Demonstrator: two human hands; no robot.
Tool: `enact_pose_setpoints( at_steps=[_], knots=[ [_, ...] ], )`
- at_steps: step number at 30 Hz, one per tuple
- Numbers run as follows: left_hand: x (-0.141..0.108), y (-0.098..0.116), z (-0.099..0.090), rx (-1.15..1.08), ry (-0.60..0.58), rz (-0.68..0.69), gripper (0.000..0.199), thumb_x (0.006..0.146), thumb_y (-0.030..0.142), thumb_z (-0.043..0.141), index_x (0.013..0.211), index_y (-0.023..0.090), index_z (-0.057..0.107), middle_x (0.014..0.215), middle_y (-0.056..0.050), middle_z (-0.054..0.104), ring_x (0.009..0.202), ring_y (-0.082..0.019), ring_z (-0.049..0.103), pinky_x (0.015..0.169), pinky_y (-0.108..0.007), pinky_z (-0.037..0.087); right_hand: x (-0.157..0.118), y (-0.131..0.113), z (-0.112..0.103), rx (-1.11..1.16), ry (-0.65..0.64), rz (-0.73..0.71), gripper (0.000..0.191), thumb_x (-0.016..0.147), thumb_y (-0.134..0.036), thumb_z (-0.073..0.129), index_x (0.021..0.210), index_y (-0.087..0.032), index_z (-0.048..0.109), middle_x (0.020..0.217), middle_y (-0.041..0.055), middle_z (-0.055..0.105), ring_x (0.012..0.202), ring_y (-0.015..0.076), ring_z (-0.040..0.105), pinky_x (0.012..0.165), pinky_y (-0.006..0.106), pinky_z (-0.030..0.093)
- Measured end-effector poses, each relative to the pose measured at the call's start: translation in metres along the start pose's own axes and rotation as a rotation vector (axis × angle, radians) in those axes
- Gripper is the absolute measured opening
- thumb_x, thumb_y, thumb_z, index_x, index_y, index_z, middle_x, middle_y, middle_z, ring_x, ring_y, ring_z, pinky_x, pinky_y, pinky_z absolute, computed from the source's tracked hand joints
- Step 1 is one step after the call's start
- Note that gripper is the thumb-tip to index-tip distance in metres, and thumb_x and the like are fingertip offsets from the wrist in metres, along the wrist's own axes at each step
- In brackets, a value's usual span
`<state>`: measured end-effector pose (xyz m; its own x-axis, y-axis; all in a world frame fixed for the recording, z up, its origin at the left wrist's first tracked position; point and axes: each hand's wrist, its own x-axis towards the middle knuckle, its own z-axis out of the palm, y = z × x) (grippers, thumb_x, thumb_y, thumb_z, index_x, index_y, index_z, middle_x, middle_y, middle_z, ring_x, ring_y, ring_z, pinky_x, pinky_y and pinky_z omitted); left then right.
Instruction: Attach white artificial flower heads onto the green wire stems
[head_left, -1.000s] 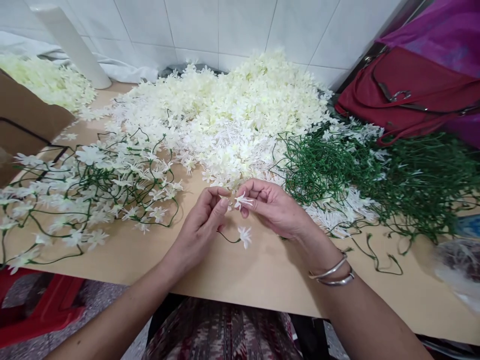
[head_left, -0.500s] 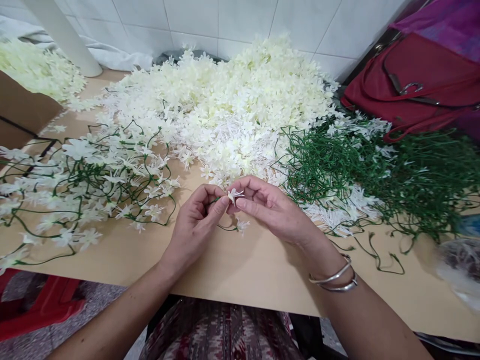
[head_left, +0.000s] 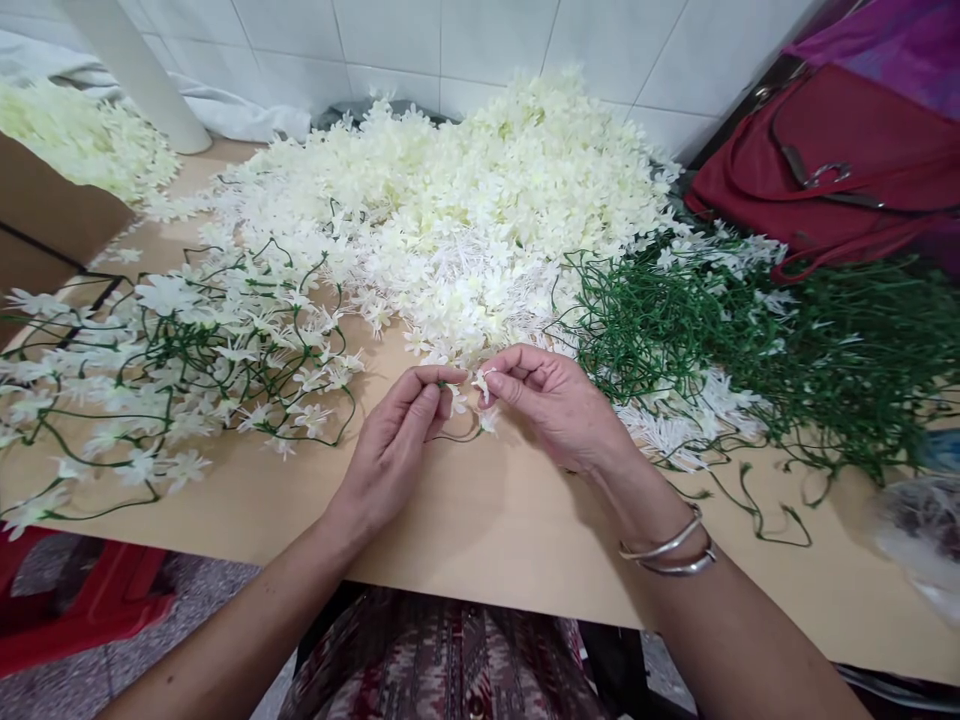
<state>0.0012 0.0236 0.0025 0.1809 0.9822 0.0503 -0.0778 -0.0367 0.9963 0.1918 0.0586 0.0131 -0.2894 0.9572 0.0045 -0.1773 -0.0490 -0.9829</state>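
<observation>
My left hand (head_left: 396,428) is closed in a pinch, with the tip of a thin green plastic stem (head_left: 448,383) showing at its fingertips. Just across a small gap, my right hand (head_left: 551,405) pinches a small white artificial flower (head_left: 481,380) between thumb and forefinger. Under the hands, another green stem with a white bloom (head_left: 489,420) at its end hangs or lies near the tabletop; whether the left hand holds it too is hidden. To the left lies a heap of stemmed white flowers (head_left: 225,350). Behind the hands spreads a big pile of loose cream petals (head_left: 480,190).
Bare green stems (head_left: 675,310) lie tangled at the right, beneath a red handbag (head_left: 825,160). A cardboard box (head_left: 52,215) and a white pipe (head_left: 142,80) stand at the left. A clear plastic bag (head_left: 926,520) sits at the right edge of the table (head_left: 525,560).
My hands have moved slightly apart. The white flower is now in my right fingertips, away from the left hand, where both hands met around it before.
</observation>
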Motion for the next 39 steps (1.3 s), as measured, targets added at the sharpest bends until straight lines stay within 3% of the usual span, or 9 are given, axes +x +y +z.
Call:
enact_pose_setpoints(
  at_steps=[5, 9, 25, 32, 39],
  knots=[
    [0.001, 0.001, 0.004, 0.006, -0.032, 0.042, 0.028, 0.106, 0.035, 0.058, 0.131, 0.021, 0.058, 0.096, -0.002, 0.071, 0.071, -0.012, 0.059, 0.071, -0.025, 0.05, 0.0, 0.0, -0.001, -0.007, 0.032, 0.002, 0.036, 0.074, -0.051, 0.091, 0.085, -0.023, 0.071, 0.075, -0.0011, 0.069, 0.073, 0.0156, 0.064, 0.076, 0.033, 0.055],
    [0.001, -0.001, 0.004, -0.06, -0.008, -0.013, 0.02, 0.103, 0.036, 0.064, 0.112, 0.019, 0.059, 0.099, -0.004, 0.077, 0.068, -0.01, 0.069, 0.069, -0.023, 0.053, -0.001, -0.002, -0.002, -0.02, 0.011, -0.018, 0.034, 0.077, -0.048, 0.09, 0.086, -0.022, 0.071, 0.071, -0.0022, 0.067, 0.07, 0.0142, 0.062, 0.073, 0.031, 0.054],
    [0.0, 0.001, 0.005, -0.037, -0.011, -0.031, 0.021, 0.1, 0.04, 0.068, 0.099, 0.019, 0.065, 0.083, 0.0, 0.073, 0.066, -0.011, 0.071, 0.065, -0.023, 0.055, -0.003, -0.005, 0.004, -0.07, -0.02, -0.016, 0.027, 0.081, -0.043, 0.087, 0.085, -0.021, 0.071, 0.078, 0.0, 0.072, 0.073, 0.0148, 0.069, 0.074, 0.031, 0.06],
    [-0.001, -0.004, 0.005, 0.031, 0.007, -0.039, 0.02, 0.102, 0.038, 0.065, 0.098, 0.018, 0.063, 0.089, -0.003, 0.077, 0.07, -0.012, 0.072, 0.069, -0.023, 0.056, -0.005, -0.001, 0.008, -0.257, 0.033, -0.095, 0.008, 0.086, -0.025, 0.078, 0.086, -0.021, 0.071, 0.075, -0.0007, 0.071, 0.072, 0.0142, 0.065, 0.068, 0.029, 0.054],
    [-0.002, -0.008, 0.005, 0.063, 0.033, -0.027, 0.021, 0.103, 0.038, 0.064, 0.099, 0.018, 0.062, 0.084, -0.002, 0.075, 0.072, -0.013, 0.074, 0.07, -0.024, 0.059, -0.007, 0.008, 0.013, -0.273, 0.032, -0.051, 0.005, 0.09, -0.025, 0.071, 0.091, -0.02, 0.069, 0.075, 0.0002, 0.07, 0.072, 0.0159, 0.065, 0.071, 0.033, 0.052]
  ],
)
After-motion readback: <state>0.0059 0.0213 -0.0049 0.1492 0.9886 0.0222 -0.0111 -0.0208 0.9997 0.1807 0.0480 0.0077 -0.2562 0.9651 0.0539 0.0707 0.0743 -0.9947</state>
